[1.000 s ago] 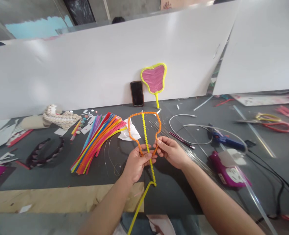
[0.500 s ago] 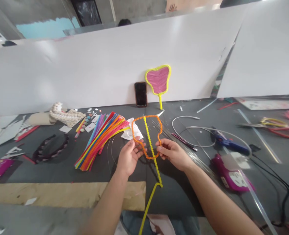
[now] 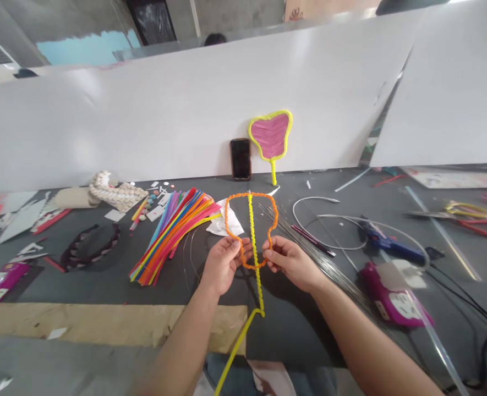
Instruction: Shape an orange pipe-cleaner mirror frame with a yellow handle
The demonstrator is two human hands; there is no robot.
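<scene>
Between my hands is an orange pipe-cleaner frame, bent into a wavy closed outline. A twisted yellow pipe-cleaner stem runs down its middle, and a loose yellow tail bends off toward me at the lower end. My left hand pinches the frame's lower left side between thumb and fingers. On the opposite side, my right hand grips the lower right bend with thumb and forefinger. Beyond them, a pink-filled, yellow-edged fan shape of similar outline leans against the white board.
A bundle of coloured pipe cleaners lies to the left, near a braided headband. A phone leans on the board. Thin wires, a blue glue gun, a magenta power strip and scissors lie right.
The frame's lower end and yellow tail have swung left, so the stem stands more upright. Both hands keep their hold, the left shifted slightly right. The whole view has shifted a little.
</scene>
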